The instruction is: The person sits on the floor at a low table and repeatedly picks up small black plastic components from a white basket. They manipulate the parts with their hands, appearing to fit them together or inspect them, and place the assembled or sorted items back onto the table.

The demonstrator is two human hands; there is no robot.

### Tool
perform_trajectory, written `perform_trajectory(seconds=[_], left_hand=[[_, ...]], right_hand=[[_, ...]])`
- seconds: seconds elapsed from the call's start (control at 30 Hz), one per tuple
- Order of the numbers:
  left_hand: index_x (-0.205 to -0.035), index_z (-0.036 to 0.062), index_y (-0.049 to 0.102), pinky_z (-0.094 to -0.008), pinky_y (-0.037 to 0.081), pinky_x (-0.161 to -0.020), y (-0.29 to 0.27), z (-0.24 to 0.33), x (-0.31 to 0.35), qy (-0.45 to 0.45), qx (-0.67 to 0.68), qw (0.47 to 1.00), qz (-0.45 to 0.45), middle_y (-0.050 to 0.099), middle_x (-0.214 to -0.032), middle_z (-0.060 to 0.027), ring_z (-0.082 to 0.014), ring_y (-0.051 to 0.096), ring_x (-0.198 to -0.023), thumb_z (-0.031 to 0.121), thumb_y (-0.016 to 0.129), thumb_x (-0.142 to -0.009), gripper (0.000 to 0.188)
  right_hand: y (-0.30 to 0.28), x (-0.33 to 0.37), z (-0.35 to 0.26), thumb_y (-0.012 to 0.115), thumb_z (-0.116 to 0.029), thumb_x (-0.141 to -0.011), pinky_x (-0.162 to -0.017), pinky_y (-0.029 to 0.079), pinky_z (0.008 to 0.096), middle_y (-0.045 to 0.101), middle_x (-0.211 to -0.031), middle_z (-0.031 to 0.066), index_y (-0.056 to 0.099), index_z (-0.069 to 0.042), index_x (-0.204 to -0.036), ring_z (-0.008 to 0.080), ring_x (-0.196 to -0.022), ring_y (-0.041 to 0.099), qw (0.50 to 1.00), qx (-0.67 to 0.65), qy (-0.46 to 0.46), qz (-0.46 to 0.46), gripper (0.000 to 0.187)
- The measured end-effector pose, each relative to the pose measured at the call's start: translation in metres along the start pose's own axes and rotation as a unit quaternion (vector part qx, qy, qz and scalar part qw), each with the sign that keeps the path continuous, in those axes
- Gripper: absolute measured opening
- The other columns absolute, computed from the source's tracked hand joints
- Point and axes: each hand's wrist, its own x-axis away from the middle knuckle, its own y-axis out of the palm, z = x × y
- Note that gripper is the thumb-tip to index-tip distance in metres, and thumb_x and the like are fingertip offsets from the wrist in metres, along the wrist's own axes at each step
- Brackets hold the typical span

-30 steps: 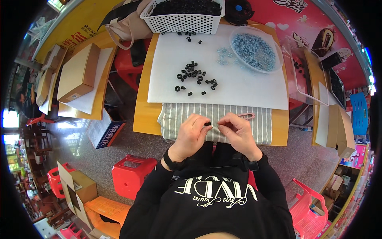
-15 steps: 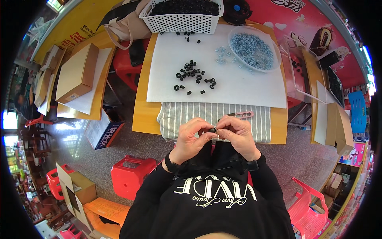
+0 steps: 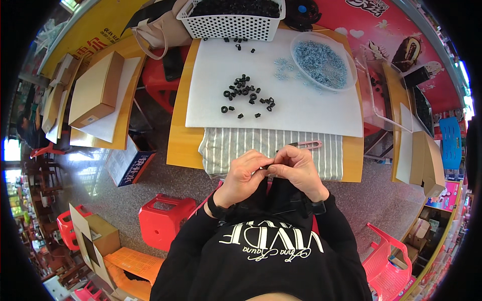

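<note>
Over the near edge of the table, my left hand pinches a small black plastic part between thumb and fingers. My right hand is closed against it, thumb and fingertips pressed together at the part's right side. Whatever those right fingertips hold is too small and covered to make out. Just beyond lies a pink-handled tool on a grey striped cloth. Farther off, loose black ring-shaped and short tubular parts are scattered on a white sheet.
A white perforated basket full of black parts stands at the far edge. To its right, a round clear tub holds many small bluish pieces, some spilled beside it. A red stool and red chair flank me.
Both hands stay together in nearly the same place. The fingers have shifted round the black part, covering more of it. The whole view has moved slightly.
</note>
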Motion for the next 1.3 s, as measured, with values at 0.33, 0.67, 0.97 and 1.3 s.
perform_trajectory(seconds=[0.33, 0.67, 0.97, 1.3], left_hand=[[-0.108, -0.0014, 0.07, -0.0241, 0.05, -0.077, -0.007, -0.013, 0.001, -0.091, 0.073, 0.989, 0.088, 0.065, -0.097, -0.0075, -0.0114, 0.061, -0.087, -0.009, 0.069, -0.082, 0.027], [-0.11, 0.0002, 0.07, -0.0217, 0.048, -0.071, 0.002, -0.012, 0.001, -0.136, 0.146, 0.978, 0.053, 0.064, -0.091, -0.0043, -0.0093, 0.06, -0.081, -0.006, 0.068, -0.086, 0.025], [-0.12, 0.0022, 0.067, -0.022, 0.046, -0.076, 0.001, -0.013, -0.002, -0.106, 0.177, 0.978, -0.009, 0.062, -0.102, -0.0055, -0.011, 0.058, -0.09, -0.008, 0.061, -0.089, 0.033], [-0.114, -0.0009, 0.062, -0.0266, 0.053, -0.077, 0.01, -0.021, 0.005, -0.25, 0.458, 0.853, 0.015, 0.067, -0.102, -0.0085, -0.0159, 0.066, -0.092, -0.005, 0.06, -0.092, 0.022]], right_hand=[[-0.014, 0.001, 0.011, 0.069, 0.001, -0.08, -0.059, 0.047, 0.034, 0.062, -0.08, 0.0101, 0.067, -0.001, -0.089, 0.0244, -0.068, 0.063, 0.873, 0.418, -0.187, 0.167, 0.01], [0.002, -0.002, 0.028, 0.07, 0.003, -0.077, -0.064, 0.048, 0.0359, 0.057, -0.084, 0.0107, 0.066, -0.002, -0.091, 0.0276, -0.074, 0.061, 0.829, 0.483, -0.225, 0.169, 0.015], [0.0, 0.009, 0.002, 0.066, 0.009, -0.086, -0.068, 0.045, 0.0208, 0.061, -0.087, 0.0015, 0.07, 0.001, -0.101, 0.0065, -0.077, 0.058, 0.99, 0.012, -0.09, 0.112, 0.017], [-0.001, 0.012, 0.003, 0.063, 0.009, -0.086, -0.069, 0.043, 0.0211, 0.059, -0.088, 0.0012, 0.068, 0.003, -0.101, 0.0061, -0.078, 0.055, 0.987, 0.005, -0.103, 0.125, 0.017]])
